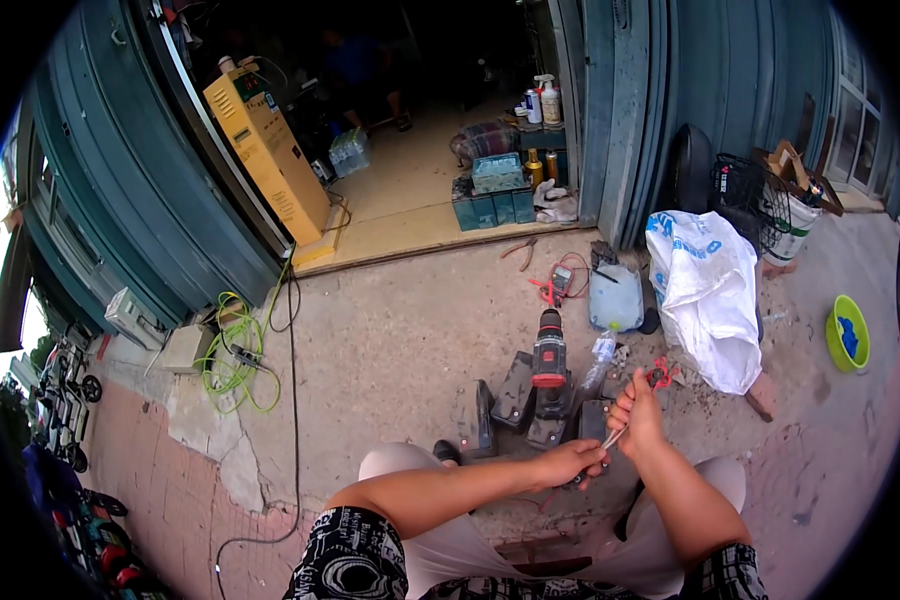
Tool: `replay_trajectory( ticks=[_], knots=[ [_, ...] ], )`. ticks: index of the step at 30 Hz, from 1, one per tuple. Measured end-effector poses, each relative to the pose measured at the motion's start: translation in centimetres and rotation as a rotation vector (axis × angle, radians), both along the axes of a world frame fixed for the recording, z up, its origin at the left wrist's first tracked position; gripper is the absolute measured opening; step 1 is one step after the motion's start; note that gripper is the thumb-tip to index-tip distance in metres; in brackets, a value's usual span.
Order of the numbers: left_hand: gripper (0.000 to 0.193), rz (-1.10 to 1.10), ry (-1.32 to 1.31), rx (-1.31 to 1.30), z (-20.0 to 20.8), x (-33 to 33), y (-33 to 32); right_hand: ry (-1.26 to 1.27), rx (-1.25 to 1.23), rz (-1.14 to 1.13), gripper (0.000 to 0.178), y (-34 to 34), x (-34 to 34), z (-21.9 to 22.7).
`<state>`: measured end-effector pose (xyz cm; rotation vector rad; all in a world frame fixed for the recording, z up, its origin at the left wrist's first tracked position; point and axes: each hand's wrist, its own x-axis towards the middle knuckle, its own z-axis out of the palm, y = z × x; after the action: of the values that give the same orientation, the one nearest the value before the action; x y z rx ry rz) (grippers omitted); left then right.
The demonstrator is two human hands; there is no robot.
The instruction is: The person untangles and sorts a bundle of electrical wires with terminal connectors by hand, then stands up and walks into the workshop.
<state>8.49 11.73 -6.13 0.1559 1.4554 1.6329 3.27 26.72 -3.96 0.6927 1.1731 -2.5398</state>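
My left hand (568, 463) and my right hand (638, 410) are close together above my knees, both with fingers closed. A thin pale strand (618, 437) runs between them and is gripped at each end; its exact kind is not clear. Something dark shows under my left fingers, too small to name. Just beyond my right fist lies a tangle of red wire (662, 373). In front of my hands a red and black cordless drill (549, 350) stands upright among several dark battery packs (515, 388). A clear plastic bottle (602, 352) leans beside the drill.
A white sack (705, 300) lies to the right, with a green basin (848, 345) farther right. Beyond the drill are a red multimeter (562, 280), pliers (519, 252) and a pale plastic container (616, 297). A black cable (295, 420) and green hose (230, 355) lie left.
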Motion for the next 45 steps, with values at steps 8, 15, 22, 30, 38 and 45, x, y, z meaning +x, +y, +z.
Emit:
replay_trajectory(
  ticks=[8,15,22,30,38,45],
  knots=[
    [0.027,0.032,0.173,-0.137,-0.7,0.4,0.5,-0.003,0.010,-0.008,0.046,-0.1,0.0,-0.3],
    [0.023,0.019,0.631,-0.372,-0.4,1.0,0.5,-0.037,-0.036,0.007,0.047,0.3,-0.3,-0.4],
    [0.025,0.030,0.711,-0.347,-0.3,1.2,0.4,-0.065,-0.106,0.062,0.047,0.6,-0.4,0.0],
    [0.024,0.032,0.745,-0.336,-0.3,1.2,0.4,-0.066,-0.196,0.047,0.044,0.8,-0.5,-0.2],
    [0.023,-0.012,0.597,-0.280,0.4,1.0,0.3,-0.065,-0.216,0.057,0.044,0.7,-0.4,0.0],
    [0.026,-0.029,0.223,0.157,-0.7,0.2,0.2,-0.040,-0.266,0.131,0.046,0.7,-0.2,0.6]
  ],
)
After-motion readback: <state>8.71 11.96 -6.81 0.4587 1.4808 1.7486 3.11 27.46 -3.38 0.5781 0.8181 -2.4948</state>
